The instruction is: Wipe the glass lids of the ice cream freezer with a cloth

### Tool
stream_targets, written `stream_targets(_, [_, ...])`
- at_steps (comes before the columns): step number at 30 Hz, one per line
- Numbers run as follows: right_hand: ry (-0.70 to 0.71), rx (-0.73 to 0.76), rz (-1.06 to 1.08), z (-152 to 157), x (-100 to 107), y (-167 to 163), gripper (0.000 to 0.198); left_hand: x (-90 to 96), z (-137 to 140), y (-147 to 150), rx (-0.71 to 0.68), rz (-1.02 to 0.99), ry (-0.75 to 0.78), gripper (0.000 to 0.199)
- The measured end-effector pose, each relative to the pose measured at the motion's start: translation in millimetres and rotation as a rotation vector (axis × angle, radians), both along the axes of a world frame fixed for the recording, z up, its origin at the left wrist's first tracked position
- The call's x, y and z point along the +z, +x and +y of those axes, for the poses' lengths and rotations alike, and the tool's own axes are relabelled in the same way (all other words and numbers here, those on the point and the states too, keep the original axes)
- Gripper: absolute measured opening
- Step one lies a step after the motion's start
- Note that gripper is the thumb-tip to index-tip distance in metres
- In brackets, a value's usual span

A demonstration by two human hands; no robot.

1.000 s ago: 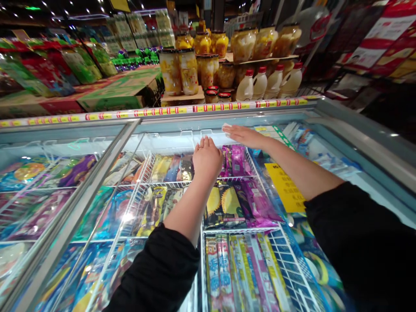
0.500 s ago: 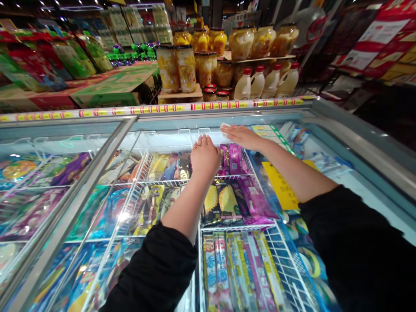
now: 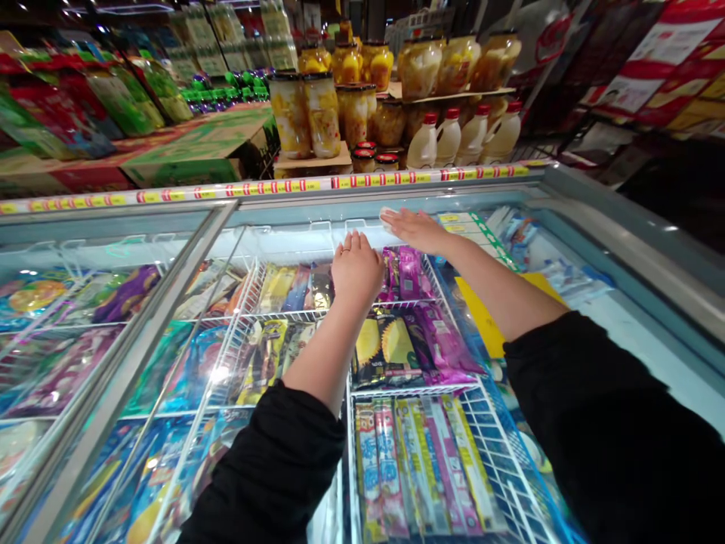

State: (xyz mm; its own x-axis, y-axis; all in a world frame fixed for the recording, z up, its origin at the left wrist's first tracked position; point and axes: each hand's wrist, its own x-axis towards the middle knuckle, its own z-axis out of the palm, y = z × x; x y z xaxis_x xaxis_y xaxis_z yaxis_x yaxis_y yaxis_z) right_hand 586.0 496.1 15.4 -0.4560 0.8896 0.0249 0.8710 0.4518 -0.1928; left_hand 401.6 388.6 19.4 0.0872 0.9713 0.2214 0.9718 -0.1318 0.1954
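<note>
My right hand [image 3: 418, 230] lies flat near the far side of the chest freezer, its fingers over a small white cloth [image 3: 386, 218] pressed to what looks like the glass top. To its left, my left hand [image 3: 356, 268] rests palm down with fingers stretched out and nothing visible in them. Under both hands, white wire baskets [image 3: 416, 391] hold wrapped ice creams, among them black packs with a durian picture [image 3: 396, 340] and purple packs [image 3: 445, 340]. Long slim wrapped ice pops [image 3: 419, 468] fill the nearest basket.
A metal lid frame [image 3: 141, 332] crosses the freezer at left. Price labels run along the back rim [image 3: 374, 180]. Behind it stand jars of preserved fruit [image 3: 324, 117] and red-capped jugs [image 3: 449, 137]. A yellow sign [image 3: 481, 313] sits below my right forearm.
My right hand has shifted slightly left and away from me with the white cloth. The left hand stays in nearly the same place.
</note>
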Motion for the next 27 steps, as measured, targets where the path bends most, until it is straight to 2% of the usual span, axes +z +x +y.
stream_targets(3, [-0.003,0.116,0.034,-26.5,-3.8,14.4,0.063,-0.5,0.2,-0.2,-0.007,-0.013,-0.001,0.056])
stream_targets(5, [0.002,0.107,0.034,-30.2,-4.9,24.9,0.064,-0.2,0.0,-0.1,-0.008,-0.021,-0.01,0.056])
stream_targets(10, [-0.014,-0.072,-0.019,2.2,-2.4,18.0,0.069,1.0,-0.5,0.1,-0.013,-0.033,-0.021,0.058])
stream_targets(13, [0.006,-0.081,-0.018,11.1,-1.5,2.4,0.068,0.7,0.1,-0.2,-0.017,-0.03,-0.018,0.058])
stream_targets(16, [0.001,-0.002,0.005,-7.1,-1.9,-1.1,0.066,0.2,0.5,-0.4,-0.017,-0.033,-0.01,0.058])
stream_targets(20, [-0.025,0.101,0.026,-47.7,-2.9,16.3,0.061,0.4,0.3,-0.5,-0.012,-0.044,-0.013,0.057])
stream_targets(23, [-0.016,0.035,0.035,-57.8,-2.5,27.6,0.059,0.5,0.7,-0.7,-0.018,-0.042,-0.017,0.057])
stream_targets(27, [0.006,-0.068,0.011,-38.6,-1.2,17.8,0.061,-0.1,2.2,-1.0,-0.016,-0.034,-0.024,0.058])
